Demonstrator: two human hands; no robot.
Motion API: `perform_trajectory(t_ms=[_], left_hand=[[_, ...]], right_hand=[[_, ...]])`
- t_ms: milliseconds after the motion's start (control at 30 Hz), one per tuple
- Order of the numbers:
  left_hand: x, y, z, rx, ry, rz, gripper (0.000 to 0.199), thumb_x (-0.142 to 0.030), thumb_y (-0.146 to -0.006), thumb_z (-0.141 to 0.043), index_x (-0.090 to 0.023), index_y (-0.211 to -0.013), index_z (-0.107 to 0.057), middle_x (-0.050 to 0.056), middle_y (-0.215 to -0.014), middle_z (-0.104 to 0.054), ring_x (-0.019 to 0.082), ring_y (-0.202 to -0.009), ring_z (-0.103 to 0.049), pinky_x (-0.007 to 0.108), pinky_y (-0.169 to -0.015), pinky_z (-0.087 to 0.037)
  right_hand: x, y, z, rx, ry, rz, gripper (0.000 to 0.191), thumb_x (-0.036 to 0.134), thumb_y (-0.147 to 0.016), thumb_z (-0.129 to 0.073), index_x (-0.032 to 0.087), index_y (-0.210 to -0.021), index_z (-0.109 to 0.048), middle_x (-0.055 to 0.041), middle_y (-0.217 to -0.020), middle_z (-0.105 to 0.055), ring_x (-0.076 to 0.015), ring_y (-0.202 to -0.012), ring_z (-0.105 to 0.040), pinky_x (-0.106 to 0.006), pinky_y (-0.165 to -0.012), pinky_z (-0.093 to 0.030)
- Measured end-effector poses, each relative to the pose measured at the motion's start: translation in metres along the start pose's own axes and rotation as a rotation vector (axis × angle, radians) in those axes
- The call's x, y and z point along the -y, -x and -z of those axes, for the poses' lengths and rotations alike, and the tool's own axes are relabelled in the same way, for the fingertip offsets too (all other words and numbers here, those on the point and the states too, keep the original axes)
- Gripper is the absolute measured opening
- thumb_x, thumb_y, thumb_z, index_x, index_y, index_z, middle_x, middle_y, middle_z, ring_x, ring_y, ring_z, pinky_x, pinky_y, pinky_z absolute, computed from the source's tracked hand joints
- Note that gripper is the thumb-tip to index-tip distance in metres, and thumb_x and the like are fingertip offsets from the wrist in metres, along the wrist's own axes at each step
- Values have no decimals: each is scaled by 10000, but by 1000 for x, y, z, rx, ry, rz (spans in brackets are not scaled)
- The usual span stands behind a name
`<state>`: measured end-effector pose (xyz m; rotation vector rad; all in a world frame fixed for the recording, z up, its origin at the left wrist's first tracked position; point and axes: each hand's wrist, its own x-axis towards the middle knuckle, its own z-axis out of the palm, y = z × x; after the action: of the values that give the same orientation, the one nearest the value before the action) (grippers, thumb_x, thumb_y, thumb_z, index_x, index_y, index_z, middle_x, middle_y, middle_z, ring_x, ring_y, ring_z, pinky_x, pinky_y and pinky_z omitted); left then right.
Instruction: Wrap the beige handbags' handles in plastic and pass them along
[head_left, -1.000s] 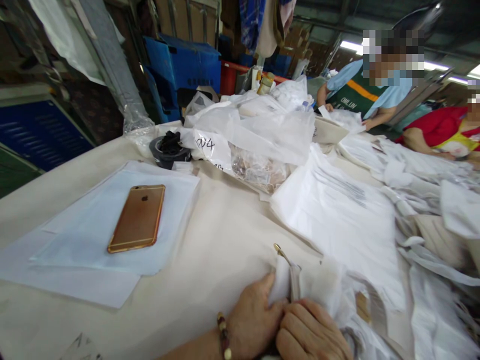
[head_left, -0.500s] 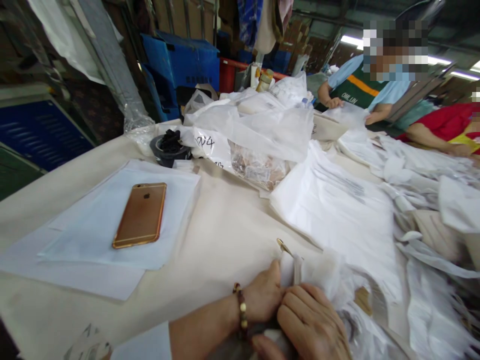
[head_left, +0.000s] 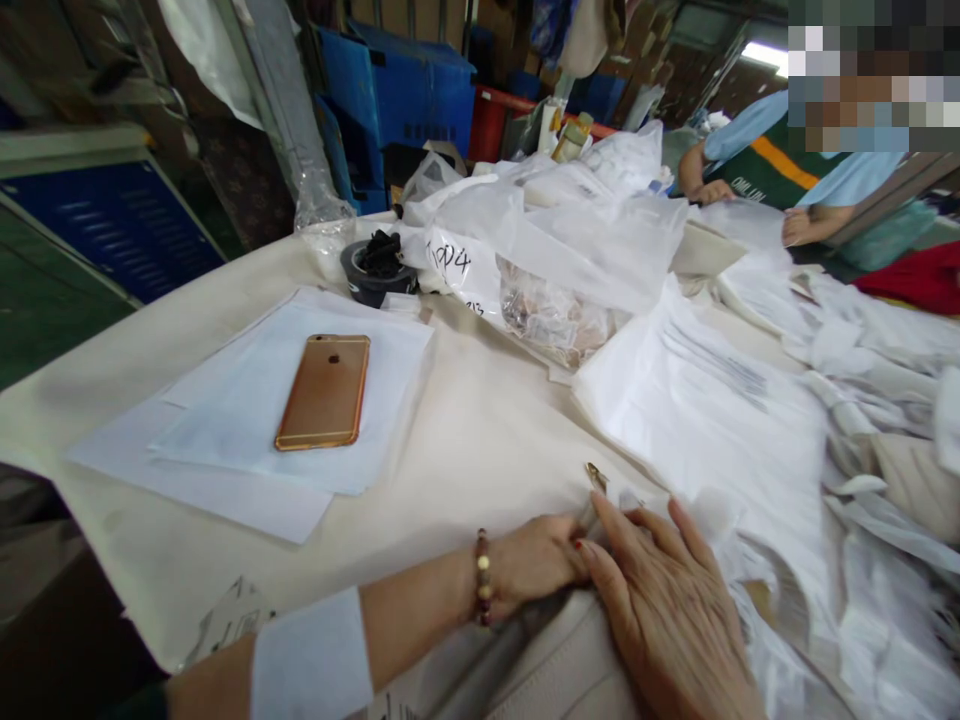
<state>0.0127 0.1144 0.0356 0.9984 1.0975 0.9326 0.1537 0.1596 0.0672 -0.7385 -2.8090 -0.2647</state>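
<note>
My left hand (head_left: 536, 562), with a beaded bracelet on its wrist, reaches in from the lower left. Its fingers curl closed on a beige stitched item (head_left: 562, 665) that looks like a bag; the fingertips are partly hidden. My right hand (head_left: 667, 600) lies over the same item with fingers stretched out and apart, its thumb close to the left fingers. Just beyond the right fingertips, a gold metal clasp (head_left: 596, 476) sticks up. White wrapping (head_left: 720, 515) bunches beside the right hand. The item's lower part runs out of view.
A gold phone (head_left: 324, 392) lies on pale sheets (head_left: 397, 380) at the left of the table (head_left: 465, 430). Behind are a black tape roll (head_left: 375, 285), plastic bags (head_left: 592, 250) and stacked white sheets (head_left: 697, 400). White wrappings (head_left: 862, 400) crowd the right. A co-worker (head_left: 772, 165) stands across.
The view has shifted, so the scene sits further right and the phone higher. My right hand has gone from curled fingers to stretched ones over the beige item. The left stays on it.
</note>
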Motion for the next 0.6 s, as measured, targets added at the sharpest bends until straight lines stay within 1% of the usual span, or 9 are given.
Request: perform_trajectory(t_ms=[67,133,167,267,333,400,433,500,600], left_hand=[[3,36,8,-48,-47,19,349,-199,-831,-407,-120,-1140,-547,73,-1095,-646,183,-1049,-572,319,-950,-439],[3,73,17,-54,-291,-14,407,-121,-841,-357,-203,-1193,-545,30,-1199,-622,155,-1098,-565,283,-991,-418],[4,89,21,-27,-423,-53,387,-181,-858,-418,-203,-1229,-526,48,-1244,-597,180,-1123,-558,284,-991,-427],[8,117,26,116,-787,-307,522,-307,-851,-550,-66,-1303,-447,197,-1333,-484,254,-1227,-474,274,-1020,-395],[12,118,25,123,-956,-455,454,-282,-869,-521,-35,-1249,-490,230,-1282,-521,266,-1187,-512,295,-999,-426],[17,112,23,98,-1051,-553,286,-219,-873,-485,-77,-1101,-584,191,-1155,-613,243,-1013,-609,303,-879,-511],[19,108,23,120,-1082,-586,213,-198,-862,-490,-100,-1005,-613,163,-1090,-637,223,-904,-628,296,-791,-534],[21,99,25,194,-1123,-639,97,-184,-825,-536,-133,-821,-618,111,-972,-645,186,-737,-595,287,-650,-515],[25,90,29,283,-1055,-629,62,-189,-803,-567,-141,-778,-595,76,-877,-625,169,-713,-551,271,-643,-473]], right_hand=[[1,0,0,15,-38,-63,509,345,-973,-208,194,-916,-691,-45,-1021,-700,-253,-926,-547,-473,-1007,-305],[2,-1,0,18,-79,-106,546,374,-975,-191,212,-850,-698,-24,-989,-710,-251,-915,-542,-460,-1008,-302],[3,-1,0,20,-95,-119,568,389,-975,-182,218,-805,-697,-19,-978,-712,-249,-907,-541,-454,-1008,-300],[4,-2,0,30,-121,-142,596,406,-976,-174,215,-745,-689,-14,-960,-717,-243,-901,-541,-440,-1021,-284],[3,-2,1,39,-127,-134,602,402,-979,-164,211,-762,-692,-8,-978,-715,-241,-908,-543,-438,-1024,-277],[2,-2,2,48,-131,-117,601,402,-981,-154,205,-827,-700,-2,-988,-714,-240,-914,-546,-437,-1024,-274],[1,-1,2,55,-131,-109,597,402,-982,-150,199,-871,-700,-1,-992,-714,-240,-915,-547,-437,-1023,-272],[1,-2,3,62,-130,-95,585,404,-983,-151,181,-961,-691,-1,-993,-714,-241,-921,-547,-439,-1025,-265],[1,-2,3,65,-128,-80,563,393,-986,-163,144,-1060,-663,-11,-985,-714,-243,-935,-541,-438,-1025,-255]])
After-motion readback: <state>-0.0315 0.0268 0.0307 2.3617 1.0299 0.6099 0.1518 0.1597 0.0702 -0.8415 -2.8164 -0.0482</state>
